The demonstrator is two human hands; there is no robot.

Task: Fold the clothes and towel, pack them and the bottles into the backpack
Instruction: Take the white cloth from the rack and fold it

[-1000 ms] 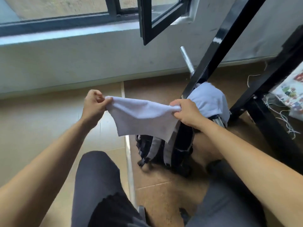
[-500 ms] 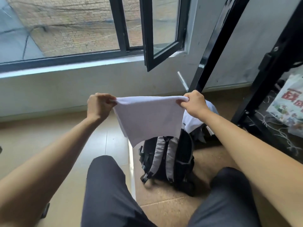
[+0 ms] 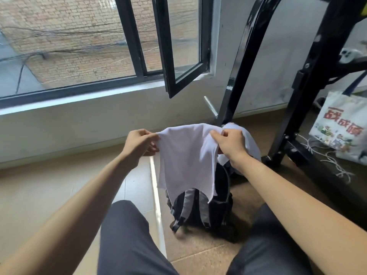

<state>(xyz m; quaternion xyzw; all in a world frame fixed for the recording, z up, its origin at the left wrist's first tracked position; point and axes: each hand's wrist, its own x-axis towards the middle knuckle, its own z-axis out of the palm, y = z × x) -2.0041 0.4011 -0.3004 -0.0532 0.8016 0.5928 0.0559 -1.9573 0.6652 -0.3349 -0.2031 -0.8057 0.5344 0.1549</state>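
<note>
A white cloth [image 3: 185, 161] hangs in the air in front of me, over a black and grey backpack [image 3: 200, 210] that stands on the floor between my knees. My left hand [image 3: 142, 142] pinches the cloth's top left corner. My right hand [image 3: 230, 143] grips its top edge further right, with the fabric bunched under the fingers. Behind my right hand a second pale garment [image 3: 248, 141] lies draped over the top of the backpack. No bottles are in view.
A black metal frame [image 3: 234, 80] rises just behind the backpack, with another black post [image 3: 309, 84] to the right. A printed tote bag [image 3: 345, 126] and loose white cords [image 3: 329, 157] lie at the far right. An open window sash [image 3: 178, 56] juts inward above.
My hands have come closer together, so the cloth's top edge is narrower and the fabric hangs longer. The view has tilted up toward the window.
</note>
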